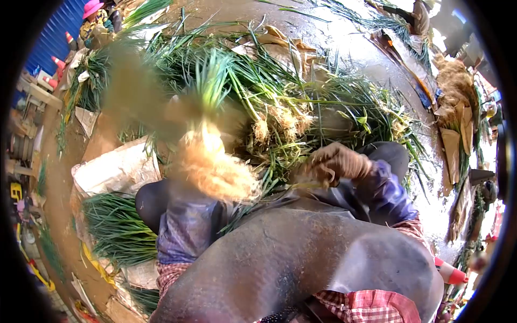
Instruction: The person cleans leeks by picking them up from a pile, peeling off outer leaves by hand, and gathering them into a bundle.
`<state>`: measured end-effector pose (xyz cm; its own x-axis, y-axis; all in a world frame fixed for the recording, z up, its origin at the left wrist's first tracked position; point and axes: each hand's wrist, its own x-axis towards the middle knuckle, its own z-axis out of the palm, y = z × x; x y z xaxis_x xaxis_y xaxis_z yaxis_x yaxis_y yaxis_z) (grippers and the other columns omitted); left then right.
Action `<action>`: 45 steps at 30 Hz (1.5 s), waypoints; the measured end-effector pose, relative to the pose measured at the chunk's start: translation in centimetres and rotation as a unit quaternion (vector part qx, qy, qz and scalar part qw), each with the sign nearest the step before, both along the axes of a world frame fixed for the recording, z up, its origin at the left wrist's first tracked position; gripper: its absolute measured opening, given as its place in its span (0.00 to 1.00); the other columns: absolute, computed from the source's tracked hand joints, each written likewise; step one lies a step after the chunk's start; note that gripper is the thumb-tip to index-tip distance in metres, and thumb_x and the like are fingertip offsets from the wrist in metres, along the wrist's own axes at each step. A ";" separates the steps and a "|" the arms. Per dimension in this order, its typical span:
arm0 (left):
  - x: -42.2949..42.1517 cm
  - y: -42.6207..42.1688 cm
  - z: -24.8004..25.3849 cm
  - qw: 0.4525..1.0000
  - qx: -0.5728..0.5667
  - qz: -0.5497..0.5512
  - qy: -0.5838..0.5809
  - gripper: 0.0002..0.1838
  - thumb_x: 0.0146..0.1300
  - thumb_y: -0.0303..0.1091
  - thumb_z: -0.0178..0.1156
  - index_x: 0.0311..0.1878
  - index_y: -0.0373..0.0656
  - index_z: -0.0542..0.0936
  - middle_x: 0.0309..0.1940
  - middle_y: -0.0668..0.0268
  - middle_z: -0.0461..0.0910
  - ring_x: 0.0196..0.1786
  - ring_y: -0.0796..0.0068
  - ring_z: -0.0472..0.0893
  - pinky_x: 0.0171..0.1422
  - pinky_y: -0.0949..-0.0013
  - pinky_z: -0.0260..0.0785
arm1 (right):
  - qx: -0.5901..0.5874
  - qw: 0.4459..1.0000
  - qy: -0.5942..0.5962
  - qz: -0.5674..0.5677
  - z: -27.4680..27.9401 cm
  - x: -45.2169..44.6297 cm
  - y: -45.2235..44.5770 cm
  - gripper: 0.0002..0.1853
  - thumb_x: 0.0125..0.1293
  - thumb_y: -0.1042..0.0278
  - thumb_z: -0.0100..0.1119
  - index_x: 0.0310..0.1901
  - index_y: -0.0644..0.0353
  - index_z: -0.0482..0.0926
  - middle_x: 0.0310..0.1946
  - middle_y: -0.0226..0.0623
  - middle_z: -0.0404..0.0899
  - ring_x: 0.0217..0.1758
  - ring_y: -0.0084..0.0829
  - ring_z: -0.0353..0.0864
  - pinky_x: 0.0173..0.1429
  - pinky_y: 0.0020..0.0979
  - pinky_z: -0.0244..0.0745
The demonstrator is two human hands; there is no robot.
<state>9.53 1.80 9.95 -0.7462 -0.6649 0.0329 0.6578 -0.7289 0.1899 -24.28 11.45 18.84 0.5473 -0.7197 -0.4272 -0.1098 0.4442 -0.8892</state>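
Observation:
A bunch of green onions (207, 142) rises close to the camera, its pale, tangled roots toward me and its green leaves pointing away. My left hand (230, 125), blurred and mostly hidden behind the bunch, is closed around its stalks. In a brown, dirty glove, my right hand (340, 163) is held over my lap with its fingers curled. Whatever lies in those fingers is hidden. Just beyond both hands spreads a loose heap of green onions (285, 116), with several root ends facing me.
At my left lie a pale sack (121, 169) and a stack of green onions (118, 229). A dark apron (280, 258) covers my lap. Another person (96, 24) in a pink hat sits far left. Wrapped bundles (455, 97) stand at the right. A brown smudge blurs part of the view.

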 end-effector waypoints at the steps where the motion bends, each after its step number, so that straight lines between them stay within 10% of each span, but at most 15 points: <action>1: 0.7 0.7 0.7 1.000 -0.001 -0.011 0.012 0.30 0.58 0.42 0.57 0.61 0.38 0.65 0.50 0.52 0.75 0.51 0.53 0.76 0.59 0.47 0.69 | -0.143 0.980 0.139 -0.024 -4.9 -3.2 -0.6 0.15 0.63 0.71 0.56 0.52 0.58 0.78 0.37 0.33 0.82 0.31 0.23 0.80 0.34 0.26 0.77; 4: 1.9 2.4 2.8 0.998 -0.008 -0.045 0.046 0.31 0.57 0.40 0.57 0.63 0.39 0.62 0.50 0.52 0.74 0.51 0.52 0.76 0.59 0.47 0.69 | -0.451 0.695 0.559 0.015 -4.9 -3.9 -1.8 0.30 0.52 0.70 0.63 0.60 0.59 0.70 0.50 0.50 0.76 0.53 0.44 0.77 0.53 0.38 0.74; 8: 2.4 4.2 4.9 0.992 -0.014 -0.089 0.083 0.34 0.56 0.36 0.58 0.65 0.39 0.59 0.51 0.52 0.73 0.51 0.52 0.76 0.58 0.48 0.69 | -0.455 0.825 0.334 0.012 -5.8 -0.6 -4.6 0.34 0.53 0.64 0.65 0.63 0.60 0.66 0.54 0.50 0.74 0.58 0.47 0.74 0.62 0.38 0.70; 12: 2.6 5.2 6.3 0.987 -0.018 -0.121 0.104 0.37 0.55 0.33 0.59 0.67 0.40 0.56 0.51 0.52 0.73 0.51 0.52 0.76 0.57 0.49 0.69 | -0.353 0.864 0.348 0.085 -6.0 4.4 -7.3 0.19 0.61 0.53 0.57 0.46 0.58 0.81 0.35 0.46 0.82 0.38 0.44 0.82 0.44 0.38 0.77; 17: 3.1 6.1 7.2 0.984 -0.035 -0.143 0.097 0.41 0.53 0.29 0.60 0.70 0.41 0.52 0.51 0.51 0.71 0.51 0.52 0.76 0.57 0.49 0.70 | -0.281 0.763 0.524 0.255 -5.6 5.8 -7.7 0.25 0.62 0.44 0.49 0.38 0.60 0.83 0.32 0.46 0.82 0.38 0.48 0.81 0.43 0.43 0.74; 18: 3.1 6.2 7.3 0.988 -0.037 -0.138 0.061 0.42 0.53 0.28 0.60 0.70 0.41 0.51 0.51 0.51 0.71 0.51 0.52 0.76 0.56 0.49 0.70 | -0.281 0.787 0.485 0.257 -5.4 5.6 -7.5 0.26 0.63 0.42 0.49 0.40 0.60 0.83 0.34 0.47 0.82 0.41 0.48 0.80 0.46 0.43 0.73; 19: 3.7 6.6 7.5 0.992 -0.024 -0.080 -0.092 0.50 0.44 0.30 0.64 0.70 0.38 0.49 0.34 0.49 0.74 0.32 0.53 0.78 0.34 0.56 0.76 | -0.280 0.810 0.445 0.260 -5.4 5.3 -7.2 0.27 0.64 0.41 0.48 0.42 0.60 0.83 0.37 0.48 0.82 0.44 0.48 0.80 0.49 0.43 0.72; 22: 3.4 5.5 7.8 0.974 -0.061 -0.121 -0.182 0.45 0.44 0.24 0.61 0.68 0.30 0.53 0.43 0.44 0.74 0.39 0.54 0.81 0.36 0.54 0.80 | -0.315 0.939 0.006 0.136 -8.5 6.6 -5.9 0.36 0.65 0.36 0.47 0.60 0.63 0.71 0.52 0.48 0.78 0.53 0.40 0.79 0.56 0.39 0.74; 24: 3.3 5.5 6.6 0.947 -0.110 -0.114 -0.281 0.35 0.47 0.26 0.61 0.62 0.26 0.64 0.43 0.45 0.77 0.42 0.57 0.82 0.38 0.58 0.82 | 0.012 0.972 -0.209 0.109 -8.8 8.7 -4.4 0.40 0.63 0.34 0.49 0.64 0.63 0.66 0.55 0.48 0.75 0.57 0.37 0.77 0.56 0.37 0.75; 26: 1.8 5.6 6.5 0.896 -0.205 -0.121 -0.376 0.33 0.49 0.27 0.63 0.60 0.28 0.66 0.45 0.48 0.78 0.44 0.58 0.82 0.44 0.62 0.81 | 0.101 0.949 -0.289 0.074 -8.1 10.6 -3.5 0.37 0.62 0.35 0.52 0.60 0.59 0.71 0.52 0.42 0.78 0.49 0.34 0.80 0.50 0.32 0.76; 34: -0.7 9.1 5.3 0.961 0.081 -0.190 -0.185 0.40 0.53 0.35 0.63 0.67 0.30 0.57 0.57 0.41 0.69 0.57 0.52 0.75 0.61 0.58 0.71 | 0.073 0.976 -0.199 0.054 -9.4 11.8 -1.9 0.27 0.60 0.51 0.63 0.54 0.62 0.76 0.46 0.36 0.81 0.46 0.28 0.78 0.56 0.31 0.71; 40: 0.5 8.7 5.2 0.948 0.031 -0.225 -0.223 0.39 0.54 0.33 0.63 0.67 0.32 0.57 0.46 0.48 0.77 0.46 0.61 0.80 0.52 0.62 0.76 | 0.143 0.884 -0.441 -0.056 -10.6 13.7 -2.5 0.32 0.57 0.45 0.65 0.55 0.62 0.74 0.49 0.39 0.79 0.49 0.33 0.78 0.57 0.34 0.71; 45: 5.6 8.3 8.7 0.831 -0.160 -0.341 -0.409 0.39 0.50 0.30 0.67 0.65 0.35 0.61 0.39 0.55 0.81 0.40 0.65 0.82 0.43 0.65 0.79 | 0.118 0.867 -0.473 -0.101 -10.9 10.5 -5.0 0.43 0.52 0.38 0.65 0.65 0.55 0.65 0.60 0.41 0.71 0.62 0.40 0.71 0.63 0.48 0.67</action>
